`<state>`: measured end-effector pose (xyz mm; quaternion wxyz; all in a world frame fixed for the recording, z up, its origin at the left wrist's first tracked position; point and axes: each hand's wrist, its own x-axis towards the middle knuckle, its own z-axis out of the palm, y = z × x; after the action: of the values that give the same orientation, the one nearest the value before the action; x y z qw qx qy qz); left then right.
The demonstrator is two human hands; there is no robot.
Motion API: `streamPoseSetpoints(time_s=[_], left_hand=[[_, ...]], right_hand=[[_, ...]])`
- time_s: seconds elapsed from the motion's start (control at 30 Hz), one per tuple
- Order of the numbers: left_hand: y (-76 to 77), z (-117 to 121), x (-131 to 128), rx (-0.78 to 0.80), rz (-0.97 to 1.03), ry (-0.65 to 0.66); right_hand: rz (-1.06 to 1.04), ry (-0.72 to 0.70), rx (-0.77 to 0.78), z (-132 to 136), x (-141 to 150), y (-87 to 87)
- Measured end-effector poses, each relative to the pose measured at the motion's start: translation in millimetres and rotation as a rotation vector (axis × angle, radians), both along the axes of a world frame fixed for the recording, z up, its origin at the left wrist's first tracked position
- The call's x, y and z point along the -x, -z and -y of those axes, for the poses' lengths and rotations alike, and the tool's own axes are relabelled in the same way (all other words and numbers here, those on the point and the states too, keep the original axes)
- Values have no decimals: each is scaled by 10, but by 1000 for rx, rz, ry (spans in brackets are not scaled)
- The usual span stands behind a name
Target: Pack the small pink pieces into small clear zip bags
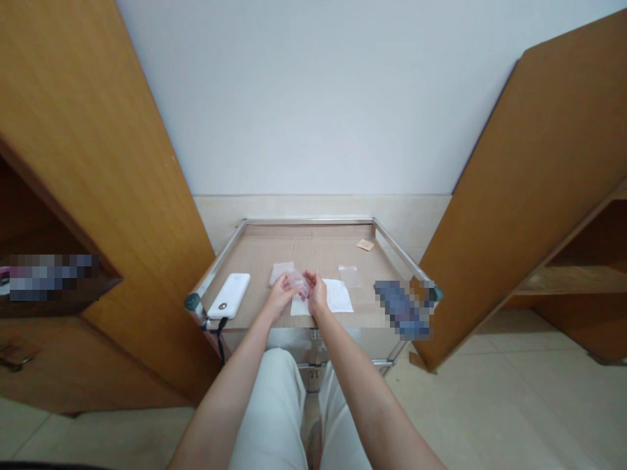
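Note:
Over the near middle of the tabletop, my left hand (279,296) pinches a crumpled clear plastic bag (296,281). My right hand (318,294) is close beside the bag on its right, palm turned inward, with the fingers loosely curved and apart. Small reddish-pink pieces (303,297) show between the two hands; whether they lie inside the bag I cannot tell. Beneath the hands is a white sheet (339,297), partly covered by them. Another flat, pale packet (281,269) lies just behind my left hand.
A metal-railed table (313,245) stands against the wall, between wooden cabinets (161,196). On it are a white power bank-like device (230,295) at left, a small clear bag (349,275), a tan card (365,245), and a blurred-out dark item (402,308) at right.

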<state>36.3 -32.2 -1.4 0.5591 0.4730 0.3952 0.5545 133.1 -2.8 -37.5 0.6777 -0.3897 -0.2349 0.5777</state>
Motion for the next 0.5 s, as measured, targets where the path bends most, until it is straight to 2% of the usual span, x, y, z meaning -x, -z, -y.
streamPoseSetpoints(time_s=[0.23, 0.5], left_hand=[[66, 102, 113, 112, 319, 86], [120, 90, 155, 143, 392, 101]], right_hand=[[-32, 62, 14, 2, 20, -12], [102, 118, -10, 4, 53, -6]])
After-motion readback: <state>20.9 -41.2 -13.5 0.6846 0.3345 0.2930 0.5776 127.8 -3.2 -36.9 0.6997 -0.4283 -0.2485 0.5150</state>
